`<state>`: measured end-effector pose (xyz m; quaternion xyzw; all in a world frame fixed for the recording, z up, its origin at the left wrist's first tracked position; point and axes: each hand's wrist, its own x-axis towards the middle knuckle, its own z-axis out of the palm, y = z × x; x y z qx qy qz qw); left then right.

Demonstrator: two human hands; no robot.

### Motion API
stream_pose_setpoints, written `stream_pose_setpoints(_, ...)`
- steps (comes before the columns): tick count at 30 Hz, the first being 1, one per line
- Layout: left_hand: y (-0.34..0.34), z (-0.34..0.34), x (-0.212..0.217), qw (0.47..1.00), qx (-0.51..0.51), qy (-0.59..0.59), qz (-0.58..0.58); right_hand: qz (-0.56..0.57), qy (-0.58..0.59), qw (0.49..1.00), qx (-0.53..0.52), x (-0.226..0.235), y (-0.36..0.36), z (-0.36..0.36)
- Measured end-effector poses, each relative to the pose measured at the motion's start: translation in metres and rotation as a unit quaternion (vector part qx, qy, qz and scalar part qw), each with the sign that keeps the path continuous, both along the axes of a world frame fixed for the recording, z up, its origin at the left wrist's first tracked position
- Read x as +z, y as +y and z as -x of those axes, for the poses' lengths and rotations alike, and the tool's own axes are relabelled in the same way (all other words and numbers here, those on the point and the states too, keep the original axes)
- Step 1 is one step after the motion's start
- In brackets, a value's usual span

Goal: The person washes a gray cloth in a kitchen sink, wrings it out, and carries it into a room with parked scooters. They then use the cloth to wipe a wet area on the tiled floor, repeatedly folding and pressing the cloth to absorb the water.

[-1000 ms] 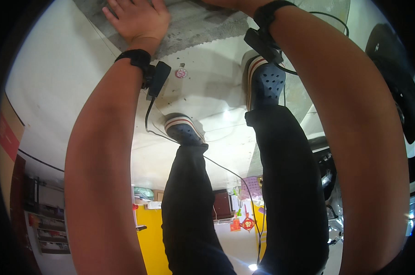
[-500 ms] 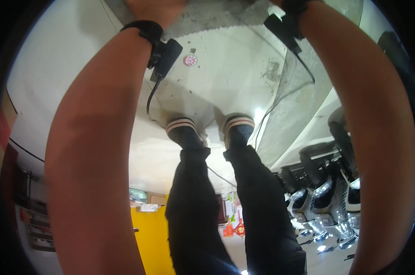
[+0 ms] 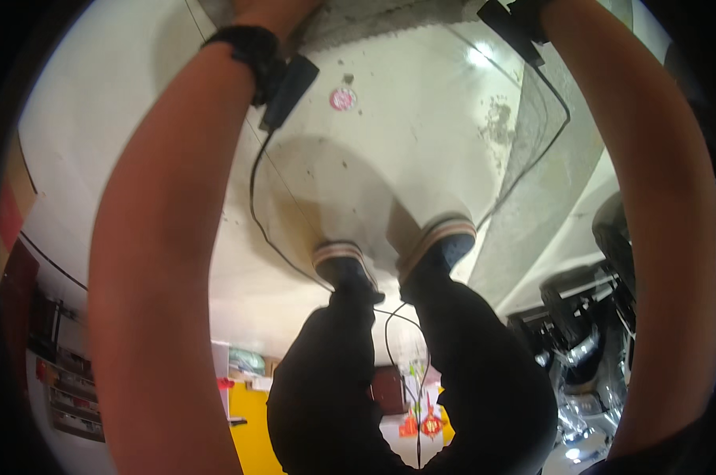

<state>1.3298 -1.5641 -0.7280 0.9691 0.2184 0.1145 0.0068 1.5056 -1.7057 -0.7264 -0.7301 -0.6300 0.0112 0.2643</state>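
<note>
Both my forearms reach up along the sides of the view to its top edge. Of my left hand [image 3: 275, 11] only the base shows; its fingers are cut off, so I cannot see what they hold. A dark strap [image 3: 247, 49] circles my left wrist, with a black box [image 3: 290, 91] and a cable on it. My right hand lies beyond the top edge. My right wrist carries a similar black box [image 3: 510, 30], its cable [image 3: 568, 111] looping down. A grey, rough-edged strip [image 3: 374, 22] lies between the wrists.
My shoes [image 3: 445, 237] stand on a pale floor [image 3: 390, 150] with a round pink-and-white sticker [image 3: 343, 99]. Black cables run around my feet. Several two-wheelers [image 3: 587, 356] line the right side. Behind my legs are a yellow panel [image 3: 253, 419] and red hanging decorations [image 3: 431, 423].
My feet have shifted in the view, the right one turned outward, and my knees look more bent. Both forearms sit slightly farther right and higher. The floor sticker appears farther right.
</note>
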Motion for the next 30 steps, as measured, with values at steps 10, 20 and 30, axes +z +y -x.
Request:
stream_pose_setpoints(10,0.004,-0.039,0.013,0.999,-0.025,-0.041,0.014,0.002,-0.074,0.997,-0.026,0.015,0.002,-0.016)
stream_pose_setpoints(20,0.024,-0.031,-0.023,0.992,-0.067,-0.103,-0.023,0.068,-0.149,0.976,-0.141,-0.001,-0.007,0.008)
stream_pose_setpoints(30,0.145,0.060,-0.006,0.993,-0.113,-0.037,-0.009,0.101,-0.149,0.955,-0.237,-0.008,0.098,0.118)
